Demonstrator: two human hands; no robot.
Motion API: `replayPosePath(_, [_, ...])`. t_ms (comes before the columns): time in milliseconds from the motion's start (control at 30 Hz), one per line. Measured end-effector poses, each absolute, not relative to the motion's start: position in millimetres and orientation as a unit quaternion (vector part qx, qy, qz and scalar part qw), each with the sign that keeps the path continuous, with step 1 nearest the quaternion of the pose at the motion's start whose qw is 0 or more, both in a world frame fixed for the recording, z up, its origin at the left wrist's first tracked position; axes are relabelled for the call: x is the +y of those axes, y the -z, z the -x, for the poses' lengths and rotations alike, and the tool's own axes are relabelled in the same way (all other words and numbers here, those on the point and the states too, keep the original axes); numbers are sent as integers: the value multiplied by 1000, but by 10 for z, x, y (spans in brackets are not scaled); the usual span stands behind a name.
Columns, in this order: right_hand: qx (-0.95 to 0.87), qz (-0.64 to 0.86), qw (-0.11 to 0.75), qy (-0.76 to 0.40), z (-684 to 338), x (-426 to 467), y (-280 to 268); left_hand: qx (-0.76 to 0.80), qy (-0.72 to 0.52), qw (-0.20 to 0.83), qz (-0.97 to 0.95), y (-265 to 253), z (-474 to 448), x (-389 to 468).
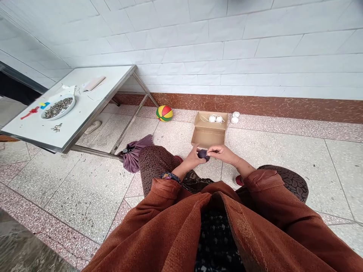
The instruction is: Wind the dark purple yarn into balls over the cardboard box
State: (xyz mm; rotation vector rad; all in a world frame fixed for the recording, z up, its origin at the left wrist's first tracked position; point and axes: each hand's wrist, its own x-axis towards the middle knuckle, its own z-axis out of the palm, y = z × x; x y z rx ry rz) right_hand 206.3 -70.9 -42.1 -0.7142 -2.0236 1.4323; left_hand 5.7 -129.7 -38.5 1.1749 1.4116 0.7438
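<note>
A small dark purple ball of yarn (pixel 203 154) sits in my left hand (pixel 194 158), whose fingers and thumb curl round its left side. My right hand (pixel 222 154) is at the ball's right edge, with thumb and forefinger pinched together on its yarn. Any single strand between those fingers is too fine to make out. Just beyond my hands, an open cardboard box (pixel 208 136) stands on the floor. White yarn balls (pixel 216 119) with a loose strand lie in its far part, and more white balls (pixel 235 117) lie to its right.
A red, yellow and green ball (pixel 164 113) rests near the wall. At left stands a metal-framed table (pixel 85 102) holding a white dish (pixel 70 107) of sunflower seeds. A folded purple umbrella (pixel 134 155) leans by the table leg. A shoe (pixel 93 127) shows beneath the table.
</note>
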Motion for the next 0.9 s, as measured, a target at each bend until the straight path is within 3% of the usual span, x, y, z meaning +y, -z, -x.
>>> replayPosePath(133, [-740, 287, 299, -529, -2061, -683, 448, 481, -292, 641, -522, 280, -154, -1342])
replayPosePath(367, [-746, 393, 275, -462, -2075, -598, 673, 413, -404, 730, -365, 216, -141, -1337])
replayPosePath(467, [-796, 380, 235, -408, -2072, -620, 716, 449, -456, 705, -304, 254, -85, -1284])
replayPosePath(600, [-852, 245, 220, -407, -2036, -703, 662, 541, -471, 639, -275, 369, -35, -1237])
replayPosePath(767, [-821, 211, 244, -470, -2024, -742, 535, 620, -375, 541, -427, 453, -37, -1276])
replayPosePath(900, [-800, 247, 270, -475, -2037, -711, 500, 541, -293, 599, -512, 408, -94, -1325])
